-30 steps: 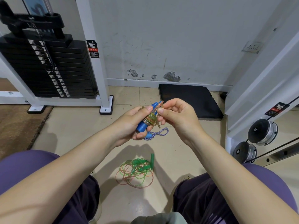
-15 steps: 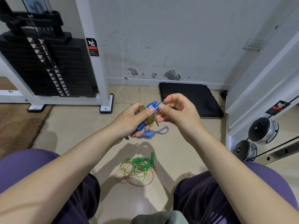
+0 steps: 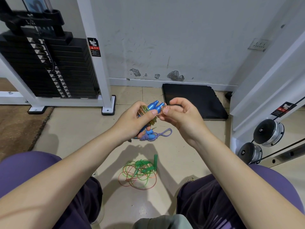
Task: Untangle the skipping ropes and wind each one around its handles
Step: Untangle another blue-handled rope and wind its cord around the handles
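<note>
The blue-handled skipping rope (image 3: 154, 111), its thin cord coiled round both handles, is clasped in the left hand (image 3: 133, 121) while the right hand (image 3: 179, 115) pinches the cord's last loop at the handle tips. Light, springy and slick, it probably uncoils unless pinched close to the handles. A green rope (image 3: 140, 172) lies tangled on the floor (image 3: 74, 129) between the knees

Left hand (image 3: 132, 120) grips blue handles (image 3: 156, 105); right hand (image 3: 182, 115) pinches the rope (image 3: 162, 111) there.

Bare forearms, dark trousers (image 3: 206, 204)
</note>
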Motion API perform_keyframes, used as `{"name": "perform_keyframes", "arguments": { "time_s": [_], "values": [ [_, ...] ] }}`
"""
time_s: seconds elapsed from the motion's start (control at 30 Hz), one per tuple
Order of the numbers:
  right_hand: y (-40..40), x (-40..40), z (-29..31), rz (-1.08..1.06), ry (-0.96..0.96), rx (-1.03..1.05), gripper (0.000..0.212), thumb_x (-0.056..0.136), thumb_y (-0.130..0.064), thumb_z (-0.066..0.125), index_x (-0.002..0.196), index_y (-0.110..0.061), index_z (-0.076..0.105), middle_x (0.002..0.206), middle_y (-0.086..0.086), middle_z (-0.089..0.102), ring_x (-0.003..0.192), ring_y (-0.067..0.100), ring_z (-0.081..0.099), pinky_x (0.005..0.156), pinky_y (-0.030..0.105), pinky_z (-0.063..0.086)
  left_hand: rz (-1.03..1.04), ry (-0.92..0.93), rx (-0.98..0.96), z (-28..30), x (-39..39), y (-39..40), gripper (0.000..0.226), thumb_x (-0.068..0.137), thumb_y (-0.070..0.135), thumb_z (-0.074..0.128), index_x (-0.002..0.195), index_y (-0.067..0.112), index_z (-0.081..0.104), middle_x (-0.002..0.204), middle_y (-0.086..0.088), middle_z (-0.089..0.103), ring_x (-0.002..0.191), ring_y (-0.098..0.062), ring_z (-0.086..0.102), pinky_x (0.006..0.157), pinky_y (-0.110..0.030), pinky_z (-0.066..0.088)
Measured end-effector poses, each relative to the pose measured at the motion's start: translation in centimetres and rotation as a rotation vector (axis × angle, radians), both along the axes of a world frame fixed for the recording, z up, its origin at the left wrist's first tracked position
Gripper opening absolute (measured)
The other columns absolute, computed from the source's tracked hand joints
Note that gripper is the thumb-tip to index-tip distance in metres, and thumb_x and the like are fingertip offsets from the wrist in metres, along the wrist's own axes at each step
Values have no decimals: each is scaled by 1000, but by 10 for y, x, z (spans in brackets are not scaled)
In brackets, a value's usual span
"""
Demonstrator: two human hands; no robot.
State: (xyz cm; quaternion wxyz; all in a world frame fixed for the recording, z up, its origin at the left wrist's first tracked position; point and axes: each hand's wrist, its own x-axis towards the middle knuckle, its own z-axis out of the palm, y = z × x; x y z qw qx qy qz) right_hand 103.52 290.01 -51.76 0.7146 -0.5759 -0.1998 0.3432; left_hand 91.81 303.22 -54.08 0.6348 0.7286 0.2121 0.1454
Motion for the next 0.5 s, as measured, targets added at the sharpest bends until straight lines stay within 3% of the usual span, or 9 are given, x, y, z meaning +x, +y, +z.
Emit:
{"name": "perform_keyframes", "arguments": {
  "time_s": [0.13, 0.23, 0.37, 0.5],
  "values": [
    [1, -1, 0, -7, 46, -4, 27, 85, 16, 59, 101, -4, 51, 71, 9, 67, 62, 22, 66, 81, 37, 57, 24, -29, 49, -1, 0, -1, 25, 94, 35, 62, 100, 14, 51, 68, -11, 63, 51, -24, 48, 39, -23, 36],
    [1, 0, -1, -17, -3, -13, 27, 83, 17, 60, 95, -7, 54, 71, 9, 67, 62, 21, 66, 80, 35, 58, 41, -24, 106, -1, 1, -2, 24, 93, 34, 64, 99, 14, 51, 73, -12, 64, 51, -14, 54, 39, -23, 38],
    [-2, 3, -3, 22, -233, -73, 24, 84, 12, 64, 94, -9, 66, 79, 16, 66, 70, 24, 66, 77, 34, 58, 33, 28, 96, -3, 1, 0, 30, 92, 40, 64, 99, 14, 51, 68, -15, 63, 48, -21, 48, 42, -25, 35],
    [-3, 3, -4, 86, -386, -143, 20, 86, 8, 65, 92, -10, 73, 88, 20, 69, 73, 20, 66, 79, 30, 57, -5, 93, 95, -5, -1, 2, 36, 91, 48, 63, 99, 16, 50, 59, -4, 62, 42, -21, 42, 49, -31, 34]
  ]
}}
